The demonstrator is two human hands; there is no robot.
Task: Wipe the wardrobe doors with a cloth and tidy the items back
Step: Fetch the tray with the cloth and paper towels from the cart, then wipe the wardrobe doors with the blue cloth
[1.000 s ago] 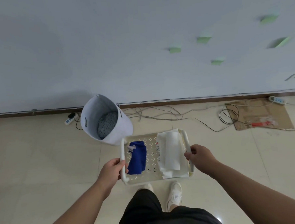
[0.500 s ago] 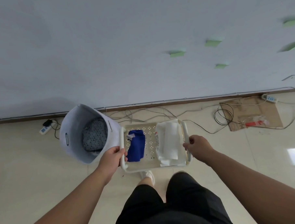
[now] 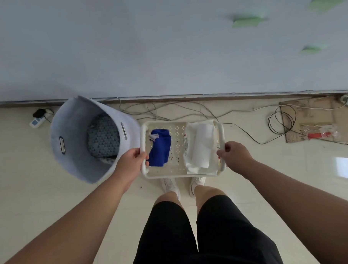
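I carry a white perforated basket [image 3: 178, 171] level above the floor, in front of my legs. My left hand [image 3: 130, 161] grips its left rim, and my right hand [image 3: 235, 155] grips the right rim. Inside it, a folded blue cloth [image 3: 160, 148] lies at the left. A white bag or paper bundle with red print [image 3: 200, 146] fills the right side.
A grey felt bin [image 3: 73, 136] holding patterned fabric stands on the floor just left of the basket. Loose cables [image 3: 188, 109] run along the skirting. A cardboard sheet [image 3: 318, 121] with a power strip lies at the right. A pale wall with green sticky notes [image 3: 246, 22] is ahead.
I have walked closer to the wall with the basket. The felt bin now sits right beside the basket's left edge. Both hands keep the same hold.
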